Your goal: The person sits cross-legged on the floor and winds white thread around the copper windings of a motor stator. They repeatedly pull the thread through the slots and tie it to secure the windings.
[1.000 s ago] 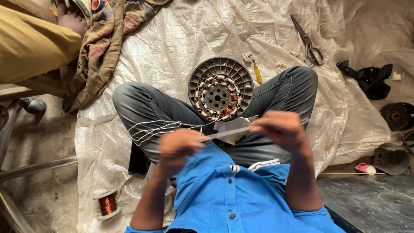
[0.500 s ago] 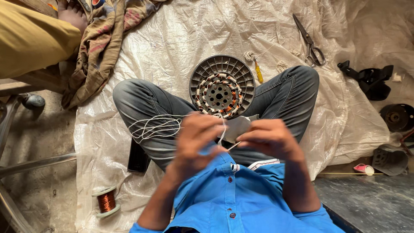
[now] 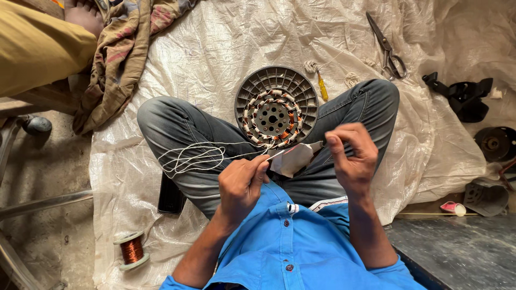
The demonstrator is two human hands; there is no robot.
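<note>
Left hand (image 3: 241, 182): sitting at centre frame, fingers pinching a white string (image 3: 193, 157) whose loose loops are lying on the left thigh.
Right hand (image 3: 352, 156): sitting right of centre, fingertips gripping the end of a thin flat strip (image 3: 301, 149) running toward the left hand.
Folded paper (image 3: 293, 159): hanging between the two hands, just under the strip.
Fan stator (image 3: 276, 107): a round grey disc with copper windings, resting between the crossed legs, above the hands.
Scissors (image 3: 387, 47): lying upper right on the white plastic sheet (image 3: 215, 53).
Copper wire spool (image 3: 131, 249): standing lower left.
Yellow screwdriver (image 3: 322, 86): lying just right of the stator.
</note>
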